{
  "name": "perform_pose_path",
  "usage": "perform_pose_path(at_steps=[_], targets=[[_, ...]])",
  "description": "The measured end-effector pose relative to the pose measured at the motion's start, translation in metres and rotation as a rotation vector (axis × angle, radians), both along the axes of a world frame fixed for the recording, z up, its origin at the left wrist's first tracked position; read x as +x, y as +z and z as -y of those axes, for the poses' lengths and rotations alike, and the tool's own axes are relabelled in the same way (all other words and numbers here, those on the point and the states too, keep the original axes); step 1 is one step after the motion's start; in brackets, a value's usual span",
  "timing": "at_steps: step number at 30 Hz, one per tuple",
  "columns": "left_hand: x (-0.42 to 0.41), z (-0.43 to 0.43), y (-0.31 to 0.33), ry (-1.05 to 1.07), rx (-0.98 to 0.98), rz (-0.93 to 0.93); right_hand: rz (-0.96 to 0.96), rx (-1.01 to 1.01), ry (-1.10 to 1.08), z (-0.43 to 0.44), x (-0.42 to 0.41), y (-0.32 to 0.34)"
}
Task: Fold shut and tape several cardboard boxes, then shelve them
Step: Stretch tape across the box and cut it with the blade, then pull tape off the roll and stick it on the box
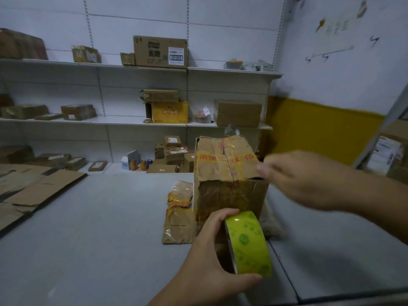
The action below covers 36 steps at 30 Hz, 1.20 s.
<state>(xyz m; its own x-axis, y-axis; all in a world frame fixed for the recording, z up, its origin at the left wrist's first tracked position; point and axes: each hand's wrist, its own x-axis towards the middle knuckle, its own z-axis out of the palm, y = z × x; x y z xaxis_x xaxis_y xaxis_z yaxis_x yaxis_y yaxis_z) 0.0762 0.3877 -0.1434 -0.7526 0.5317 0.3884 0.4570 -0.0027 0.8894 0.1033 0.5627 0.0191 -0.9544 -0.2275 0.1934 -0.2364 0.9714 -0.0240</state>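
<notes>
**A:** Where are we at the packing table [99,217]?

**B:** Our box [229,173] stands upright on it. The top flaps are folded down and meet at a centre seam, with glossy tape already across them. Some brown packets [178,208] lie just beside it on the left.

**A:** And our hands?

**B:** Our left hand [207,250] grips the tape roll [248,244], fingers over the top and thumb under, close against the near face of the box. Our right hand [302,180] is at the top right edge. It is blurred, so we cannot tell whether it pinches a tape end, presses the flap or only reaches.

**A:** What makes this step go well?

**B:** In our judgement, we should draw the strip taut from the roll and lay it straight over the seam, then carry it well down the side. The free hand should smooth it flat as we go. The flaps need to sit level first, or the seam may gape. The shelves [132,121] behind us are where it goes once it is sealed.
</notes>
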Motion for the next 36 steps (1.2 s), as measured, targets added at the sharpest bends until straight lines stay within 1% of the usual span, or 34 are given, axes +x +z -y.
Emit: perform_pose_path(at_steps=[1,3,6,8,11,15,19,20,21,23,25,26,27,29,31,32,33,36], targets=[[0.0,0.0,0.0,0.009,0.012,-0.014,0.075,0.102,0.003,0.006,0.006,-0.007],[0.0,-0.001,0.0,0.022,0.029,-0.049,0.127,0.231,0.03,0.018,0.01,-0.017],[0.0,-0.001,0.0,0.024,0.027,-0.053,0.032,0.384,0.033,0.02,0.002,-0.031],[0.0,0.001,-0.001,0.03,0.01,-0.044,-0.019,0.479,-0.013,0.016,-0.004,-0.04],[0.0,0.003,0.0,0.032,0.009,-0.028,-0.023,0.539,-0.101,0.009,0.001,-0.047],[0.001,0.005,0.001,0.016,0.011,0.006,-0.067,0.585,-0.166,-0.005,0.011,-0.05],[0.003,0.009,0.002,0.028,-0.102,0.038,-0.046,0.611,-0.267,-0.031,0.016,-0.053],[0.004,0.009,0.001,0.028,-0.114,0.066,-0.047,0.555,-0.286,-0.038,0.019,-0.054],[0.005,0.009,0.001,0.025,-0.1,0.11,-0.05,0.43,-0.293,-0.043,0.021,-0.055],[0.005,0.009,0.002,0.013,-0.015,0.233,0.001,0.016,-0.252,-0.042,0.027,-0.061],[0.008,0.009,0.005,0.022,0.083,0.339,0.06,-0.458,-0.126,-0.028,0.033,-0.074],[0.011,0.01,0.007,0.045,0.137,0.381,0.081,-0.637,-0.058,-0.017,0.035,-0.085],[0.015,0.011,0.01,0.081,0.196,0.424,0.103,-0.76,0.008,-0.004,0.035,-0.097],[0.021,0.017,0.014,0.192,0.291,0.512,0.202,-0.934,0.115,0.025,0.032,-0.119],[0.019,0.033,0.015,0.347,0.391,0.593,0.361,-1.084,0.199,0.052,0.025,-0.134],[0.016,0.046,0.016,0.436,0.441,0.615,0.422,-1.111,0.249,0.064,0.021,-0.137],[0.011,0.062,0.017,0.523,0.462,0.626,0.444,-1.093,0.298,0.075,0.017,-0.138],[0.0,0.111,0.018,0.724,0.447,0.609,0.386,-1.029,0.354,0.109,0.0,-0.131]])
